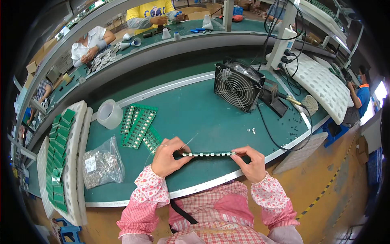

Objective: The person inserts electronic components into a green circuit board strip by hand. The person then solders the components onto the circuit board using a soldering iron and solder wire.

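Here, over a smooth green table [191,110], pinches with left hand [165,158] and right hand [252,163], well apart, the ends of a thin, straight circuit-board strip [209,154]; holds it edge-on, long axis left to right, studded with pale blocks [207,155].

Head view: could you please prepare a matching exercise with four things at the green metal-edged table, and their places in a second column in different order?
Things
1. narrow green circuit board strip
2. black box-shaped fan with round wire guard
3. clear plastic bag of small pale parts
4. round translucent tape roll

Places
A. just beyond the bag
B. on the right half of the table
C. between the bare left hand and bare right hand
D. near the table's front edge, left of both hands

Pairs: 1-C, 2-B, 3-D, 4-A
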A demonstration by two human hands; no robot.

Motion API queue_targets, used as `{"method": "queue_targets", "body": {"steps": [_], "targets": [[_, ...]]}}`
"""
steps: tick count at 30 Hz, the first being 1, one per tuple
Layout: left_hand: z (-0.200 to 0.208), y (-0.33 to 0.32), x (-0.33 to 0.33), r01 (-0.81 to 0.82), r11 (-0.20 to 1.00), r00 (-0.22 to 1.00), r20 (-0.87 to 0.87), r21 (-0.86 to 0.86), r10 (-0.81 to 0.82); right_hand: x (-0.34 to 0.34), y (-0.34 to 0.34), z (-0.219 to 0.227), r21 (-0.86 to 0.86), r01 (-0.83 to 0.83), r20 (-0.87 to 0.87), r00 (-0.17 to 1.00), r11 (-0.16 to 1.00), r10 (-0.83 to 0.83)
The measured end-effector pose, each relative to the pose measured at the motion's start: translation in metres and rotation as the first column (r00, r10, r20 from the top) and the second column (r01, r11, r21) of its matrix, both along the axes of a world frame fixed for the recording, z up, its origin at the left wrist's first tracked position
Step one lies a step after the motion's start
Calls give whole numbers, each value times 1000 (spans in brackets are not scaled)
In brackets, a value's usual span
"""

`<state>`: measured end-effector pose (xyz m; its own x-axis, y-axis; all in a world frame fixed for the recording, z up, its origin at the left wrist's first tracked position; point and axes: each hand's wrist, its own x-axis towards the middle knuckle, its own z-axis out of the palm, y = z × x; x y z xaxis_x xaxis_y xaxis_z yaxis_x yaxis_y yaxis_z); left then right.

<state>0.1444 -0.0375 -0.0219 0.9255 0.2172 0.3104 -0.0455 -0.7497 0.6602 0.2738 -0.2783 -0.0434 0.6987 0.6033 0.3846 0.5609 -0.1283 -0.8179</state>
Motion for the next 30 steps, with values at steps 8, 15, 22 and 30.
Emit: {"method": "queue_targets", "body": {"steps": [8, 15, 22, 30], "targets": [[8, -26, -47, 156, 961, 987, -82, 228, -140, -15, -26, -5, -101, -44, 372, 925, 994, 78], [4, -27, -58, 16, 994, 999, -48, 109, -11, -17, -36, -14, -206, -51, 473, 869, 977, 145], [-5, -35, -50, -17, 980, 998, -56, 198, 28, -17, -38, -22, -209, 2, 544, 831, 978, 114], [3, -47, -64, -265, 958, 958, 142, 112, 249, 39, -52, -6, 78, 212, 121, 968, 974, -221]]}}
